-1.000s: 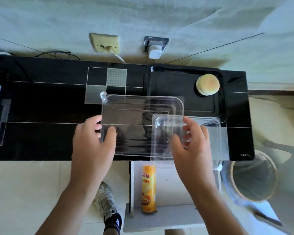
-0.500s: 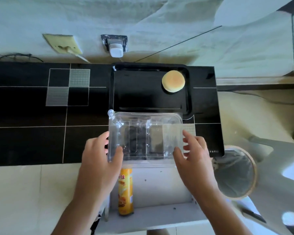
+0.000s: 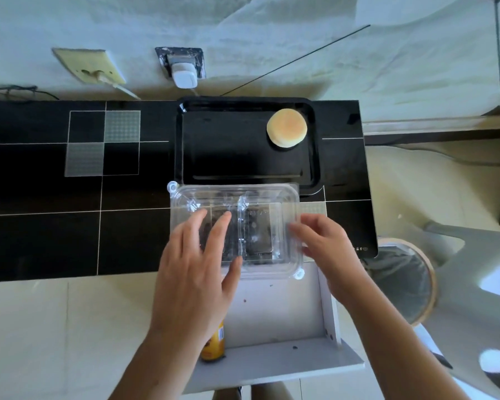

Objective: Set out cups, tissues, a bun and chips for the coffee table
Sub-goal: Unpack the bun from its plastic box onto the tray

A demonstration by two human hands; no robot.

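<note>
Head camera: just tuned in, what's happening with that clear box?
A person's left hand lies flat on the closed clear plastic box at the near edge of the black table, fingers spread. The right hand touches the box's right side. The bun sits alone on the black tray behind. A chips can stands on the white shelf below.

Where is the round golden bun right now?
In the head view, the round golden bun sits in the far right corner of the black tray, beyond the clear plastic clamshell box.

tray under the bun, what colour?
Glossy black. The tray holds the bun in its far right corner; the head view, the only one, shows it clearly.
</note>
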